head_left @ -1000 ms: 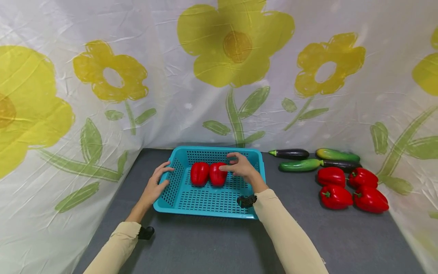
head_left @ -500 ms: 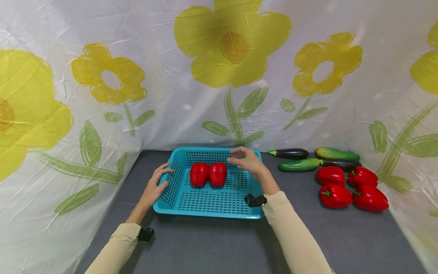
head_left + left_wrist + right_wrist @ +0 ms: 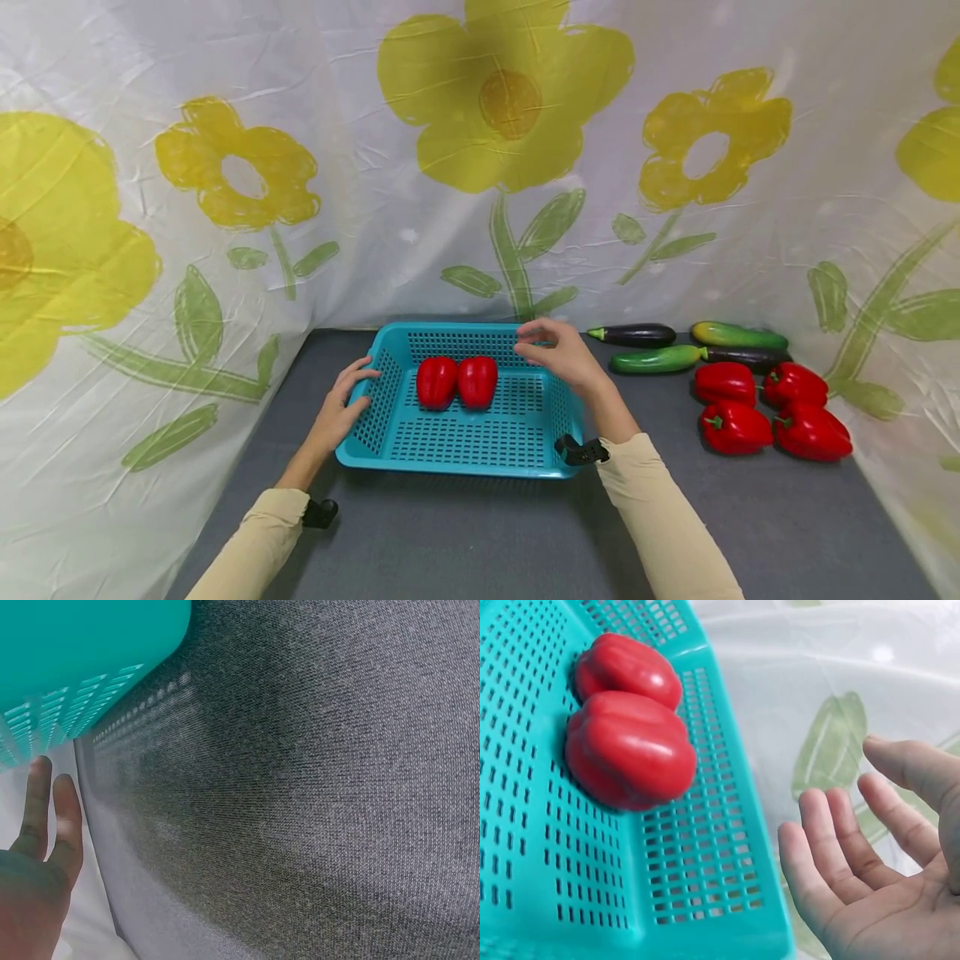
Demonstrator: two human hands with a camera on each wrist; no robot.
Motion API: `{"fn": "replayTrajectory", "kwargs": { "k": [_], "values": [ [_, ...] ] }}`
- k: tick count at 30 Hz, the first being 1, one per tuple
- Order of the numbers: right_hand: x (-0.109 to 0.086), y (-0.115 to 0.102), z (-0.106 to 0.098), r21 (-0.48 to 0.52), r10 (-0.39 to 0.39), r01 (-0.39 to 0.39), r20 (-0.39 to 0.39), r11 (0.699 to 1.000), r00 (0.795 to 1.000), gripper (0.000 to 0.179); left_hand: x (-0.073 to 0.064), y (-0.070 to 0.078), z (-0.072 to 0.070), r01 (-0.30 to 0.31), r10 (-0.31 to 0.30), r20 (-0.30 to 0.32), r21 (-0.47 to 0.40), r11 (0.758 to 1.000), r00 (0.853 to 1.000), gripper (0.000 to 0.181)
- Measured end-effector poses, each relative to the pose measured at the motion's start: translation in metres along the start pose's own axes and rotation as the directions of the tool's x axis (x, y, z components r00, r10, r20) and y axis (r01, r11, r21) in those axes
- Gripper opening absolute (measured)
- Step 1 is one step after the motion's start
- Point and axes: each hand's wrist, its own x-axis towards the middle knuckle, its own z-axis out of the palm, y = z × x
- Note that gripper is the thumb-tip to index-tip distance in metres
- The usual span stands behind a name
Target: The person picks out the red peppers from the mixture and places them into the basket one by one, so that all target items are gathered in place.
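Note:
Two red bell peppers (image 3: 437,383) (image 3: 630,754) lie side by side in a blue perforated plastic basket (image 3: 457,468). My left hand (image 3: 333,421) is at the basket's left end, its fingertips right at the rim. In the left wrist view, two straight fingers of that hand (image 3: 34,877) reach toward the basket's outer wall. Above the basket's right end hovers my right hand (image 3: 561,354), holding nothing. The right wrist view shows its fingers spread and loosely bent, palm visible, apart from the peppers.
Several more red peppers (image 3: 738,427) sit together on the dark tabletop (image 3: 465,542) at the right. Behind them lie eggplants (image 3: 639,335) and green zucchini-like vegetables (image 3: 656,360). A flower-printed white sheet (image 3: 375,250) hangs around the table.
My right hand has moved from beside the right pepper in the basket toward the basket's right end. Both peppers and my left hand have stayed in place.

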Motion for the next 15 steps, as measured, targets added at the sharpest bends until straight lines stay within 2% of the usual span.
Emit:
{"fn": "replayTrajectory", "kwargs": {
  "k": [6,10,15],
  "values": [
    [-0.010,0.000,-0.007,0.024,-0.006,0.006,-0.020,1.000,1.000,0.028,-0.001,-0.003,0.000,-0.010,0.010,0.005,0.027,1.000,1.000,0.035],
    [-0.016,0.002,-0.013,0.016,-0.024,0.025,-0.036,1.000,0.999,0.027,0.000,-0.005,0.000,0.008,-0.008,0.005,0.014,1.000,1.000,0.037],
    [-0.026,0.002,-0.020,0.032,-0.023,0.025,-0.057,0.999,0.998,0.027,0.001,-0.027,0.001,0.022,-0.022,0.001,0.017,1.000,1.000,0.040]
  ]
}}
